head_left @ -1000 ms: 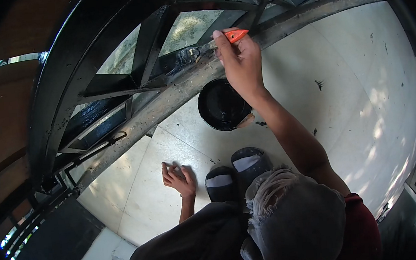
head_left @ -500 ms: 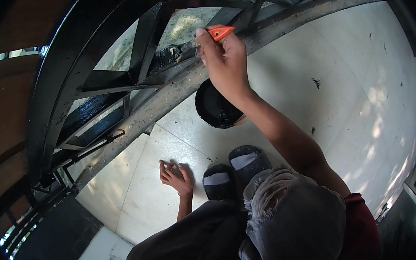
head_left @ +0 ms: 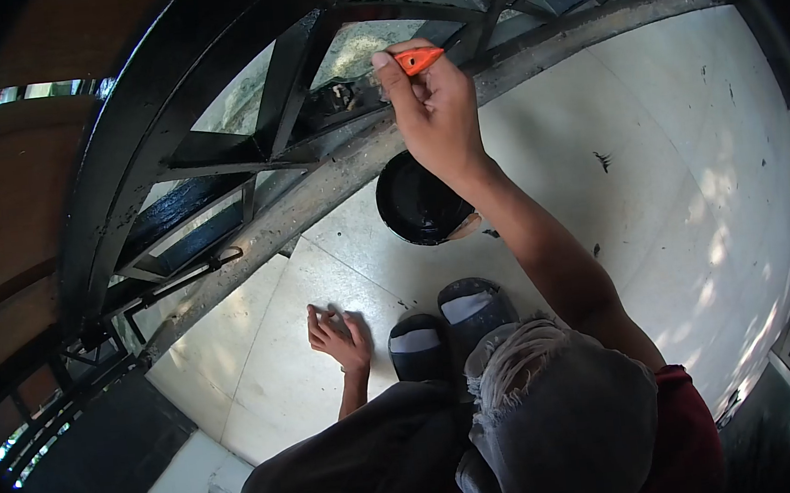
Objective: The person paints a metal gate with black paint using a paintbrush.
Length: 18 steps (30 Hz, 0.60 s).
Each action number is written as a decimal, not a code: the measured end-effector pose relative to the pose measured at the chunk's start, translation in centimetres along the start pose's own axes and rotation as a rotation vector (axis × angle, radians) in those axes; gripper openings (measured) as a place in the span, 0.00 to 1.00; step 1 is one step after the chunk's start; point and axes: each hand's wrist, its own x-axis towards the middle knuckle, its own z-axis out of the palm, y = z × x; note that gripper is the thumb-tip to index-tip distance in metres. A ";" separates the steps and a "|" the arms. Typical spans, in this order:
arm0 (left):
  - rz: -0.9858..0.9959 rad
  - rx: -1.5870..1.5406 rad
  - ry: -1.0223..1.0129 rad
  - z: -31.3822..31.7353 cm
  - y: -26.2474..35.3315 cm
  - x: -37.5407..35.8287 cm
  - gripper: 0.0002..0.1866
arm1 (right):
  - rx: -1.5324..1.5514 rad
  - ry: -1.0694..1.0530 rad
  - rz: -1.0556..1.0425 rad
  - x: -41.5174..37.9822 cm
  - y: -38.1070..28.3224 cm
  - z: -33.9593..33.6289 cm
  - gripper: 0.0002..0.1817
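My right hand [head_left: 435,116] is closed around a brush with an orange handle [head_left: 416,60], held up against the black metal frame [head_left: 292,91]. The brush's bristles are hidden behind my fingers. Below that hand, a round black container [head_left: 421,199] with dark, glossy contents sits on the pale tiled floor [head_left: 540,187]. My left hand [head_left: 339,339] is near the floor left of the slippers, fingers apart and slightly curled, holding nothing.
A grey, speckled ledge [head_left: 271,222] runs diagonally under the frame. Two dark slippers [head_left: 477,307] are between my bent legs. Dark specks [head_left: 603,162] mark the floor at the right. Brown panels [head_left: 23,185] stand at the far left.
The view has shifted slightly, so the frame and container appear a little further right. My right hand sits slightly lower against the frame, still holding the brush. My left hand looks the same.
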 end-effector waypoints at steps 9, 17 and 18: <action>-0.011 -0.011 0.007 0.3 -0.3 -0.1 0.23 | -0.198 -0.042 -0.132 -0.8 0.5 -0.1 0.10; -0.007 0.008 0.013 0.2 -0.4 -0.1 0.22 | -0.283 0.052 0.106 -0.1 1.6 -2.9 0.10; 0.005 0.005 0.003 0.2 -0.5 -0.3 0.22 | -0.355 0.075 0.046 -0.3 1.4 -3.1 0.10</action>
